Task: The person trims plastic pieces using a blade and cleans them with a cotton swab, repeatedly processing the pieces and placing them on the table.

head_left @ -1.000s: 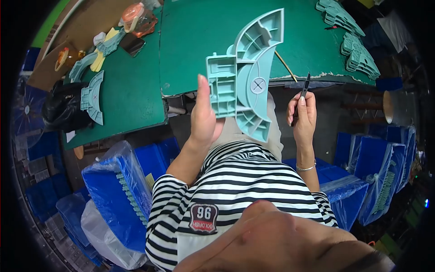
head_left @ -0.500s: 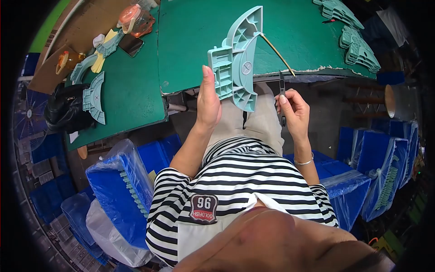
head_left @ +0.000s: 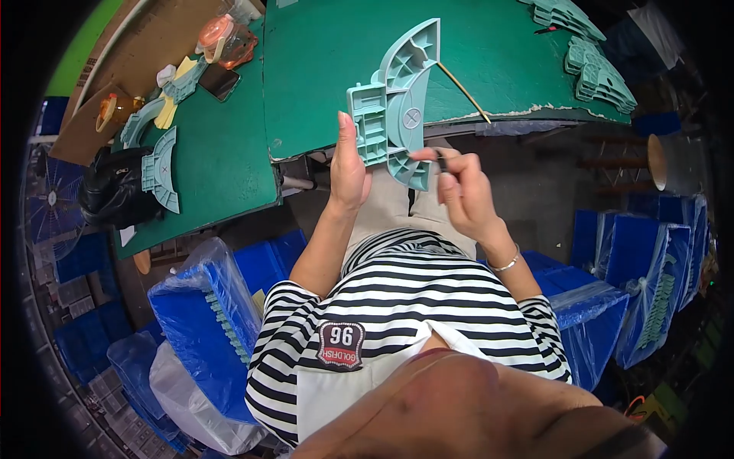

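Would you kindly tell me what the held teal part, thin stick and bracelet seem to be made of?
Held teal part: probably moulded plastic, satin finish, from its thin ribs. Thin stick: likely wood or bamboo, finish unclear, given its tan colour. Bracelet: apparently polished metal, given its silvery shine.

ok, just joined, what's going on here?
A person's left hand holds up a pale green part at the near edge of the table. The right hand grips a thin black tool by the part's lower end; blur hides whether it touches. More such parts lie piled at the table's right end.
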`<state>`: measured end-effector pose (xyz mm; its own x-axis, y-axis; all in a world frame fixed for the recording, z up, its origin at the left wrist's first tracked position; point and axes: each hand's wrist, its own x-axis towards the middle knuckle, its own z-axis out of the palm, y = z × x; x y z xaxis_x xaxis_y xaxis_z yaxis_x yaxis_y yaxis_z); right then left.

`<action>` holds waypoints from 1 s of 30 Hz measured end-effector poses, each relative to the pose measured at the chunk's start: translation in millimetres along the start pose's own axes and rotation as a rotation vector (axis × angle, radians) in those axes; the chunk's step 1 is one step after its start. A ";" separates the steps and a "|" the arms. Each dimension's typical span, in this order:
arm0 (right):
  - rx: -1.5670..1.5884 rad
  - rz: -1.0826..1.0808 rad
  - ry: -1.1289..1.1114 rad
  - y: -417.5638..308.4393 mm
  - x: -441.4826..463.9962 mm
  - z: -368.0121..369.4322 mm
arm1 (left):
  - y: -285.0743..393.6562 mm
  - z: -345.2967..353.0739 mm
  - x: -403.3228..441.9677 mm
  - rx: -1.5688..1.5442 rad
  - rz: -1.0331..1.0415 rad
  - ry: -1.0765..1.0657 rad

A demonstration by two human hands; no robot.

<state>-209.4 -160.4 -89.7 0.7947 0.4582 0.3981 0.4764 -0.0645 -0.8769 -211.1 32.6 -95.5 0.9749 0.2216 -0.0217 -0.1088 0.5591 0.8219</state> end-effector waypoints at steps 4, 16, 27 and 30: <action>-0.194 -0.177 -0.065 -1.1 16.9 17.8 | -7.6 -11.9 0.7 0.045 0.004 -0.011; 0.242 0.188 0.157 32.4 4.3 -10.1 | -10.2 -35.3 1.0 -0.214 -0.215 0.051; 0.024 0.107 0.039 44.2 -2.0 3.4 | -22.0 -29.2 -5.4 -0.297 -0.358 0.081; -0.006 0.087 0.024 45.5 -1.1 9.6 | -17.1 -19.6 -7.9 -0.273 -0.371 0.075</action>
<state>-192.1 -155.3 -132.7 0.8421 0.4294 0.3264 0.4070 -0.1088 -0.9069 -220.8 36.9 -120.6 0.9419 0.0187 -0.3354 0.1875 0.7992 0.5711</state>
